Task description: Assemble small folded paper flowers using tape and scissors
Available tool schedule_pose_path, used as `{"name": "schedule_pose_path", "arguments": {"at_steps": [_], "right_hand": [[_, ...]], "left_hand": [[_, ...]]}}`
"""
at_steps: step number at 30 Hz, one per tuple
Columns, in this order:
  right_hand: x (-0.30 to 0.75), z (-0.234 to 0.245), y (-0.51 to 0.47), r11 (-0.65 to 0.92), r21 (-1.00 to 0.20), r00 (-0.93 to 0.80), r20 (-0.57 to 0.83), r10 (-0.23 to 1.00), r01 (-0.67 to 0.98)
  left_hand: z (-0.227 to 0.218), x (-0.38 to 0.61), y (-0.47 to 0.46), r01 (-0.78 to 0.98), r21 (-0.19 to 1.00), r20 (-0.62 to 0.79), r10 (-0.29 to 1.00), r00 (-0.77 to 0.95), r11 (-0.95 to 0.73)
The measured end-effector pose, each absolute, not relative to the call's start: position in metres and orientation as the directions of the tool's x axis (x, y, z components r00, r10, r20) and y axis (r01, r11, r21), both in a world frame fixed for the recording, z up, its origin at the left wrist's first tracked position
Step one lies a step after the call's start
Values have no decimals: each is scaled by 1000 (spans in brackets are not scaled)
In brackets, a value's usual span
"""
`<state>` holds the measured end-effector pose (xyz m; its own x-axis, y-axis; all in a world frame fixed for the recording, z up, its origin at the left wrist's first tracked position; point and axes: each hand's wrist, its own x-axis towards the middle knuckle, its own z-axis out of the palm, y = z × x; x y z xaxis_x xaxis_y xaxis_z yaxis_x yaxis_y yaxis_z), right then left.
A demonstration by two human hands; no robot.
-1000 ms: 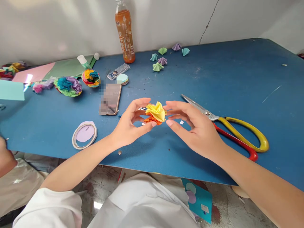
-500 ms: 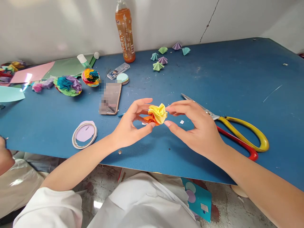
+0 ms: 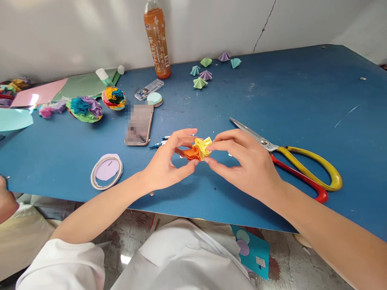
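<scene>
A small crumpled paper flower (image 3: 198, 148), yellow on top and orange below, is held between both hands just above the blue table (image 3: 302, 100). My left hand (image 3: 167, 163) pinches its orange side with thumb and fingertips. My right hand (image 3: 244, 161) pinches the yellow side from the right. Large scissors (image 3: 290, 159) with one yellow and one red handle lie just behind my right hand.
A phone (image 3: 138, 124) and a tape ring (image 3: 107, 172) lie to the left. Finished multicoloured paper flowers (image 3: 86, 108), coloured paper sheets (image 3: 60, 90) and a glue stick (image 3: 102, 76) sit at the back left. A drink bottle (image 3: 157, 38) and small folded paper cones (image 3: 205, 72) stand at the back.
Both hands have closed in on the flower, squeezing it smaller. The right fingers, earlier spread beside it, now pinch its yellow part.
</scene>
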<state>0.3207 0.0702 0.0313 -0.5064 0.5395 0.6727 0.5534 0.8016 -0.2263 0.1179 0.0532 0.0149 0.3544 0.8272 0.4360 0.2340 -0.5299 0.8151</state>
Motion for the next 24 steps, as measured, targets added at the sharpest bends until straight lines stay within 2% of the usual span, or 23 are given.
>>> {"name": "schedule_pose_path", "arguments": {"at_steps": [5,18,21,24], "right_hand": [[321,31,70,818,-164,-530,689,495,551],[320,31,71,805,-125,-513,711,480,580],[319,30,72,789,-132,-493,715,495,600],[318,30,72,765,-147,-471,711,522,627]], "left_hand": [[15,119,52,233,827,416,836,358,-512],[14,118,50,255,810,430,830,354,-528],[15,118,50,375,674,536,771,344,-636],[17,118,50,552,369,689,619,377,-748]]}}
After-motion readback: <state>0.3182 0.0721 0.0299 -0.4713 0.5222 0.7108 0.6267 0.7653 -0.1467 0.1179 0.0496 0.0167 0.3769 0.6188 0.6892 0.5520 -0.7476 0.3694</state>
